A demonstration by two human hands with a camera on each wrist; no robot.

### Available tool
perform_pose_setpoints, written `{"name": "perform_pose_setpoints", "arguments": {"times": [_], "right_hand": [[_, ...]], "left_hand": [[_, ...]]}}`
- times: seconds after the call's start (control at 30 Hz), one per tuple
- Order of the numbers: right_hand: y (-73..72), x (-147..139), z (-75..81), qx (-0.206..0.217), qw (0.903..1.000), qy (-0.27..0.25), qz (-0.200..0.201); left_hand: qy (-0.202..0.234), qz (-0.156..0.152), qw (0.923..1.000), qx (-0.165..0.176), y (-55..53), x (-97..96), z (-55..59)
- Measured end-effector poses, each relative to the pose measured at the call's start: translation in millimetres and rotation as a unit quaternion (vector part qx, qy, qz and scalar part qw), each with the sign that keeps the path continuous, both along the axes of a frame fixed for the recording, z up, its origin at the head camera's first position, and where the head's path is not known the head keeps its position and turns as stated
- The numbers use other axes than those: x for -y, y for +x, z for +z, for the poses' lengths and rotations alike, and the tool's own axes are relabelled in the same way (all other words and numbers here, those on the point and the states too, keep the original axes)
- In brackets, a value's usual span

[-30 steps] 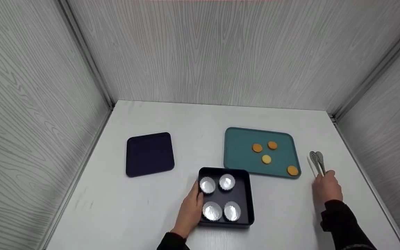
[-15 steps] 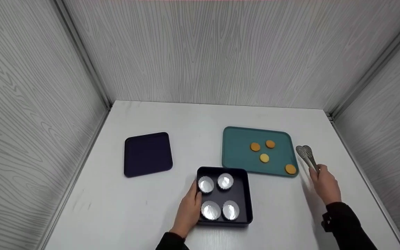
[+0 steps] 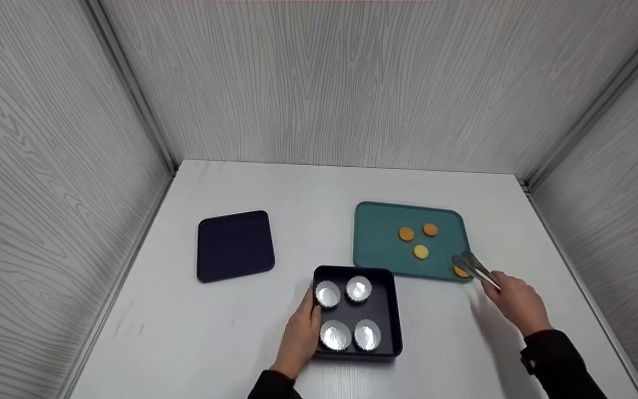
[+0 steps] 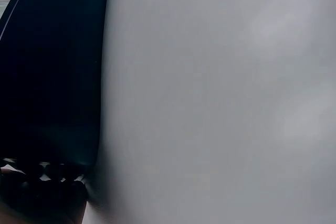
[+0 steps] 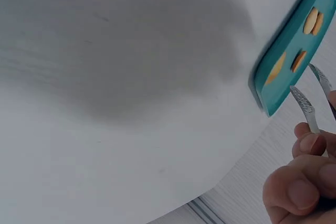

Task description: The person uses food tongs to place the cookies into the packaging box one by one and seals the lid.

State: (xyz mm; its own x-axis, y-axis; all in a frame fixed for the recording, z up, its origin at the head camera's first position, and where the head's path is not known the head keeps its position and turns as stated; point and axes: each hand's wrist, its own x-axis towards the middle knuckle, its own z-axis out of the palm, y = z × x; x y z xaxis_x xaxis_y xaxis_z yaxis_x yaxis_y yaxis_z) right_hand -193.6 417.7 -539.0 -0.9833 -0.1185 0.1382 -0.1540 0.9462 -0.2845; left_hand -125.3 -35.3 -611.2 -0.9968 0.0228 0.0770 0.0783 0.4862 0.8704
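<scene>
My left hand (image 3: 298,339) holds the left side of a dark square baking pan (image 3: 391,310), its thumb by the rim. Several silver foil cups (image 3: 367,334) stand in the pan. In my right hand (image 3: 520,302) is a pair of small metal tongs (image 3: 477,267) with perforated ends. The tongs' ends are spread apart over a round orange cookie (image 3: 461,272) at the near right corner of the teal tray (image 3: 380,238), partly covering it; contact cannot be told. Farther in lie two orange cookies (image 3: 406,234) and a yellow one (image 3: 421,252). In the right wrist view the tong tips (image 5: 302,98) show apart.
A flat dark square tray (image 3: 236,246) lies at the left of the white table (image 3: 186,332). Grey wood-grain panels (image 3: 319,83) rise behind the table and on both sides. The pan stands close to the teal tray's near edge.
My right hand has lifted the tongs from the table's right side and brought them left over the tray's corner. The tong ends have spread. My left hand and the pan stay in place.
</scene>
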Motion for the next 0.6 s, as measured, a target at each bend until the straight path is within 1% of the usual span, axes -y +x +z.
{"name": "perform_pose_setpoints", "arguments": {"times": [0.23, 0.4, 0.53, 0.6], "right_hand": [[2.5, 2.8, 0.2, -0.004, 0.9997, 0.025, 0.004], [4.9, 3.3, 1.5, -0.015, 0.9995, 0.029, -0.002], [7.7, 2.9, 2.7, -0.008, 0.9996, 0.026, -0.009], [8.8, 3.1, 3.0, 0.002, 0.9997, 0.024, -0.009]], "left_hand": [[0.004, 0.001, 1.0, -0.005, -0.1, 0.1, -0.4], [0.004, 0.002, 1.0, -0.005, 0.0, -0.1, -0.7], [0.004, 0.002, 1.0, -0.008, 0.2, -0.1, -1.2], [0.004, 0.002, 1.0, -0.008, 0.6, -0.1, -1.6]]}}
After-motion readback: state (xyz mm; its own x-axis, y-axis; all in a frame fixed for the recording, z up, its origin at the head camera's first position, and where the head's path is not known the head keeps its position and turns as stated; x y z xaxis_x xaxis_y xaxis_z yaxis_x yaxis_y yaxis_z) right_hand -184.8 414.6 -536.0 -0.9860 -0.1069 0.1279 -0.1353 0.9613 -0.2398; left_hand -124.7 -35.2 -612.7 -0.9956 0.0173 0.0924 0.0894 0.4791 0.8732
